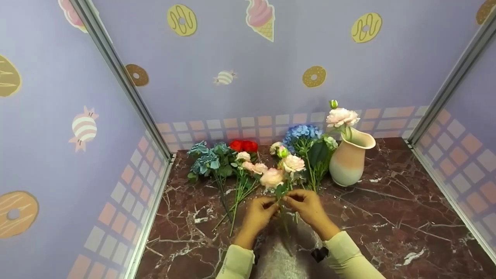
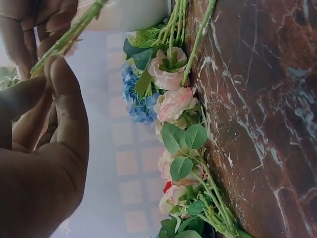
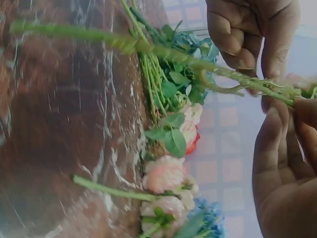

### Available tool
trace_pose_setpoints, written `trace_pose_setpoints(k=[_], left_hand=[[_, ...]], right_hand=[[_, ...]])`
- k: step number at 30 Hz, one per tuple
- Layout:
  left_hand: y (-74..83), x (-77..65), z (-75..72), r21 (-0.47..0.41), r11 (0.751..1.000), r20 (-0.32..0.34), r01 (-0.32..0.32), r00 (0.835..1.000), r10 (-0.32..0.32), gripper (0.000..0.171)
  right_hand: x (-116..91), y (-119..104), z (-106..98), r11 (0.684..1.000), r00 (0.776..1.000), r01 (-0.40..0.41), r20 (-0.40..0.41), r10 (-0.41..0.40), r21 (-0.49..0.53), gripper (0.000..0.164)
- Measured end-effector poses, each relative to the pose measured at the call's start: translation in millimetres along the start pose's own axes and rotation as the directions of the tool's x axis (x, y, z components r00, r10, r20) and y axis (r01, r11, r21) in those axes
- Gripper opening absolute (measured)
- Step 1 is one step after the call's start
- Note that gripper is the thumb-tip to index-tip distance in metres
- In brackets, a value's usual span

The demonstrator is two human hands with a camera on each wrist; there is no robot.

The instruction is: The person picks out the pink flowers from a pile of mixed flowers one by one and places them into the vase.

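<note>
In front of me both hands come together on the green stem [image 3: 163, 53] of an artificial pale pink flower [image 1: 293, 164]. My left hand [image 1: 259, 215] pinches the stem between thumb and fingertips. From the other side, my right hand [image 1: 309, 208] pinches it close by, just below the leaves. The bare lower stem slants down toward me, and a short side shoot [image 3: 223, 89] sticks out from it. A green bud [image 1: 283, 151] and another pale pink bloom [image 1: 272, 178] show just above the hands in the head view.
Behind the hands lie teal flowers [image 1: 205, 161], red flowers [image 1: 243, 146] and a blue hydrangea [image 1: 302, 134] with loose stems on the dark marbled table [image 1: 403, 221]. A pink-and-white pitcher vase [image 1: 347, 162] holding a pale pink flower [image 1: 342, 117] stands right. Patterned walls enclose the table.
</note>
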State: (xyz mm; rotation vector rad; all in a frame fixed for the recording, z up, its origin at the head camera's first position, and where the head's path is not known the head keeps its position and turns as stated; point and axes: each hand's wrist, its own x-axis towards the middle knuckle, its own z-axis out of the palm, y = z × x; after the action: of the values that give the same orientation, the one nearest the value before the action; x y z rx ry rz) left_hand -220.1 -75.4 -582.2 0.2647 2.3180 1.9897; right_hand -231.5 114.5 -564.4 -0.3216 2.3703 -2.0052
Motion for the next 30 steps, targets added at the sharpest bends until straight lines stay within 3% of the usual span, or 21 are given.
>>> trace_pose_setpoints(k=[2,4,6,8,9,12,14,16,19,24,28,30], left_hand=[[-0.1,0.4,-0.4,0.009,1.000,-0.014,-0.013,1.000,0.013,0.024],[-0.4,0.6,-1.1,0.020,1.000,-0.032,-0.018,0.999,0.018,0.026],[-1.5,0.3,-2.4,0.017,1.000,-0.051,-0.019,0.999,0.020,0.027],[-3.4,-0.5,-4.2,0.022,1.000,-0.074,-0.012,0.997,0.013,0.026],[-4.5,-1.1,-5.2,0.022,1.000,-0.083,-0.003,0.997,0.005,0.025],[-7.0,-3.2,-7.0,0.026,0.999,-0.101,0.021,0.995,-0.018,0.024],[-7.2,-4.2,-6.9,0.039,0.999,-0.104,0.037,0.994,-0.033,0.022],[-6.7,-4.8,-6.1,0.046,0.998,-0.102,0.050,0.994,-0.045,0.020],[-6.1,-4.9,-4.3,0.053,0.997,-0.098,0.056,0.994,-0.051,0.016],[-7.6,-7.1,-4.4,0.051,0.997,-0.086,0.060,0.995,-0.055,0.017],[-7.9,-11.0,-8.4,0.055,0.995,-0.097,0.078,0.993,-0.072,0.016],[-6.8,-11.1,-10.5,0.056,0.996,-0.106,0.074,0.992,-0.068,0.016]], right_hand=[[2.9,-6.2,-9.7,0.992,0.999,0.050,-0.004,-0.050,-0.119,0.017],[7.8,-14.9,-24.0,0.963,0.992,0.117,-0.012,-0.124,-0.243,0.014],[15.1,-26.5,-41.8,0.901,0.972,0.205,-0.031,-0.234,-0.382,0.013],[24.5,-40.2,-61.2,0.815,0.929,0.292,-0.053,-0.366,-0.501,0.014],[29.2,-47.6,-70.8,0.769,0.901,0.328,-0.063,-0.430,-0.549,0.013],[42.8,-70.4,-97.8,0.603,0.773,0.406,-0.094,-0.628,-0.687,0.016],[48.5,-84.3,-113.8,0.522,0.684,0.423,-0.118,-0.720,-0.741,0.019],[52.8,-96.1,-128.0,0.476,0.594,0.406,-0.170,-0.786,-0.780,0.019],[57.5,-108.3,-143.4,0.483,0.520,0.375,-0.252,-0.816,-0.791,0.014],[63.8,-111.5,-147.9,0.527,0.468,0.368,-0.337,-0.817,-0.766,0.011],[61.0,-109.2,-139.5,0.491,0.402,0.427,-0.327,-0.855,-0.759,0.006],[60.7,-108.3,-137.3,0.477,0.394,0.440,-0.314,-0.864,-0.761,0.004]])
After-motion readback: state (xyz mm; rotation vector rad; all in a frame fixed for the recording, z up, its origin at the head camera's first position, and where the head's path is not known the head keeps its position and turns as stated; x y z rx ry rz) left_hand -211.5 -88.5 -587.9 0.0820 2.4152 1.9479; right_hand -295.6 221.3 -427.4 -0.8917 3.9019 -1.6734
